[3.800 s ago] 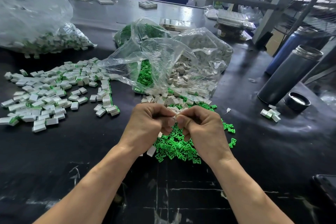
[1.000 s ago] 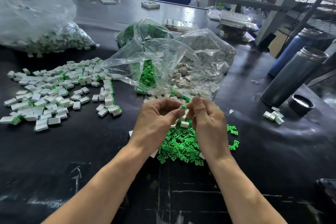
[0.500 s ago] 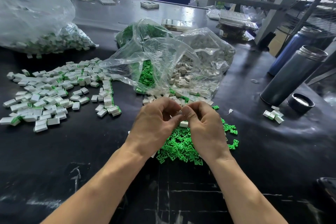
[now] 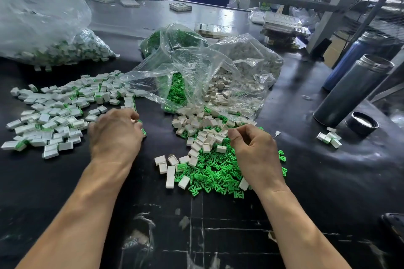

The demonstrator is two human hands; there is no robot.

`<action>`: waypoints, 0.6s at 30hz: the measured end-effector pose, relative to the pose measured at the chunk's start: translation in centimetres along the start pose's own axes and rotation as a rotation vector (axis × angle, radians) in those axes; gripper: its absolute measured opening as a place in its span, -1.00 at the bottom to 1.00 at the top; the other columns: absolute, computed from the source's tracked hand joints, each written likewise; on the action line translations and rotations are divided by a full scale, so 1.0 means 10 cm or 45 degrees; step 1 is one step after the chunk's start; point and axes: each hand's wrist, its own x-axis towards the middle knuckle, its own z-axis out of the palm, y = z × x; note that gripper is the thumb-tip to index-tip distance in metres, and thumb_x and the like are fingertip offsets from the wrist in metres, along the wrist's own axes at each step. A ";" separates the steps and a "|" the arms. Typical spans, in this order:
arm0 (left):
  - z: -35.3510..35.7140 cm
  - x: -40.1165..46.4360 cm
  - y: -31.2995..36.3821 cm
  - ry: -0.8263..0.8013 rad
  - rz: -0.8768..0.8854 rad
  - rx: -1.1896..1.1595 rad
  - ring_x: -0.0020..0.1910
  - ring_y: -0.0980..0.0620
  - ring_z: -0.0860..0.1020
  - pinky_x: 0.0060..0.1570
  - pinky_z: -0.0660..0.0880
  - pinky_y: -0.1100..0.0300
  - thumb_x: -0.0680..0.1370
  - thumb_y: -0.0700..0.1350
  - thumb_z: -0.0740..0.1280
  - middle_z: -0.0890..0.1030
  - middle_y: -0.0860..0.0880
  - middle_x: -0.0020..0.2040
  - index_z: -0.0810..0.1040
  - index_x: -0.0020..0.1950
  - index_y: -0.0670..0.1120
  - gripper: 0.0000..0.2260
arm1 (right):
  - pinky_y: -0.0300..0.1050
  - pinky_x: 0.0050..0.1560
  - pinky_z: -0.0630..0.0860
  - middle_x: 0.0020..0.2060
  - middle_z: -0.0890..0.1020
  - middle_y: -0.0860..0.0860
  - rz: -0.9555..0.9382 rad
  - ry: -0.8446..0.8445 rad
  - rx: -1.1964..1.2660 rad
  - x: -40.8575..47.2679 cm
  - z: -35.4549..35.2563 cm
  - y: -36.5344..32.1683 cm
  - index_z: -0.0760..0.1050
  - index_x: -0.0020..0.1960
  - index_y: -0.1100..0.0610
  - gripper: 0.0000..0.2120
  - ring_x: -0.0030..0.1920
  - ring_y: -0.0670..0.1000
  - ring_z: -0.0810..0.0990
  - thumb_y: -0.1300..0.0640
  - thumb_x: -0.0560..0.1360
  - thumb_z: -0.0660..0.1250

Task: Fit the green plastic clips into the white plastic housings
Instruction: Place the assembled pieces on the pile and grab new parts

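Observation:
Loose green clips (image 4: pixel 214 172) lie heaped on the black table in front of me, with empty white housings (image 4: pixel 203 131) spilled just behind them. At left spreads a wide pile of assembled housings (image 4: pixel 54 116) showing green edges. My left hand (image 4: pixel 115 135) is at the right end of that pile, fingers curled down over an assembled housing (image 4: pixel 143 132) that is mostly hidden. My right hand (image 4: pixel 255 150) hovers over the clips, its thumb and forefinger meeting at the edge of the white housings. I cannot see whether it pinches one.
An open clear bag (image 4: pixel 218 76) of clips and housings lies behind the heaps. A second bag (image 4: pixel 43 35) of assembled parts sits far left. A grey flask (image 4: pixel 352 91), its black cap (image 4: pixel 361 123), a blue bottle (image 4: pixel 347 61) and three or so stray pieces (image 4: pixel 329 137) stand at right.
My hands were together over the clip heap pressing a part. Now the left hand has swung left to the assembled pile, and the right hand has moved up to the white housings.

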 end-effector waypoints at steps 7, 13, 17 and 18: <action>0.07 0.08 -0.11 -0.004 -0.065 0.078 0.21 -0.22 0.51 0.21 0.36 -0.08 0.55 -0.10 0.44 0.65 -0.10 0.14 0.69 0.12 0.10 -0.83 | -0.01 -0.07 0.56 -0.26 0.62 -0.14 0.043 -0.069 -0.243 0.04 -0.06 0.02 0.63 -0.07 0.01 -0.80 -0.16 0.01 0.60 -0.10 0.61 0.38; 0.09 0.10 -0.12 -0.025 -0.093 0.038 0.28 -0.21 0.46 0.27 0.29 -0.05 0.57 -0.08 0.43 0.63 -0.08 0.19 0.70 0.12 0.11 -0.84 | -0.03 -0.05 0.56 -0.25 0.61 -0.17 0.064 -0.070 -0.250 0.05 -0.16 0.04 0.64 -0.10 -0.04 -0.82 -0.14 -0.05 0.60 -0.11 0.59 0.39; 0.06 0.07 -0.07 0.048 0.001 -0.012 0.19 -0.23 0.53 0.24 0.41 -0.10 0.55 -0.12 0.46 0.66 -0.12 0.12 0.71 0.09 0.07 -0.85 | -0.04 -0.01 0.56 -0.25 0.62 -0.20 0.079 -0.114 -0.285 0.07 -0.21 0.05 0.66 -0.09 -0.07 -0.84 -0.13 -0.08 0.60 -0.12 0.57 0.42; 0.04 0.05 -0.04 0.079 0.051 -0.087 0.13 -0.21 0.57 0.20 0.46 -0.11 0.55 -0.13 0.47 0.67 -0.11 0.08 0.72 0.06 0.05 -0.87 | -0.07 -0.02 0.55 -0.25 0.62 -0.23 0.082 -0.134 -0.294 0.08 -0.23 0.05 0.67 -0.08 -0.09 -0.86 -0.15 -0.14 0.60 -0.12 0.56 0.44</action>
